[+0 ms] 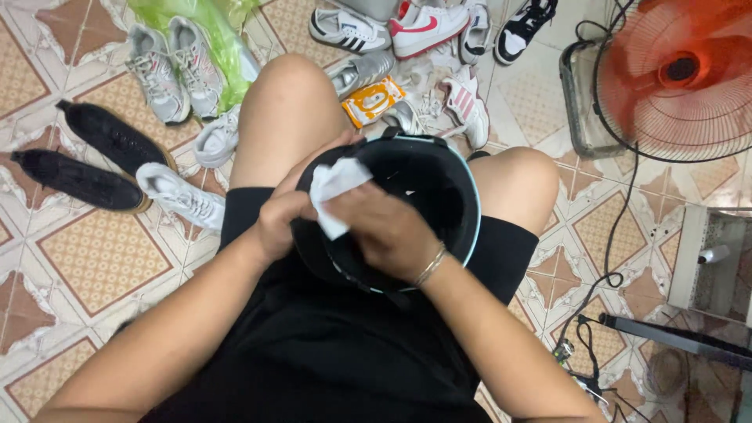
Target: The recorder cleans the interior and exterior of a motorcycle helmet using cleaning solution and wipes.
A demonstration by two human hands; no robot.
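Note:
A black helmet [439, 188] with a pale rim rests upside down on my lap, between my knees. My left hand [280, 219] grips its near left edge. My right hand [388, 227] presses a white wipe [335, 188] against the helmet's inner lining; a thin bracelet circles that wrist. Part of the helmet's inside is hidden by both hands.
Several sneakers lie scattered on the patterned tile floor: grey pair [174, 66], black pair [94, 160], white shoe [182, 196], white-and-red shoe [427, 27]. An orange wipes pack [374, 100] sits ahead. A red fan [681, 74], cables [607, 278] and a green plastic bag [207, 31] stand around.

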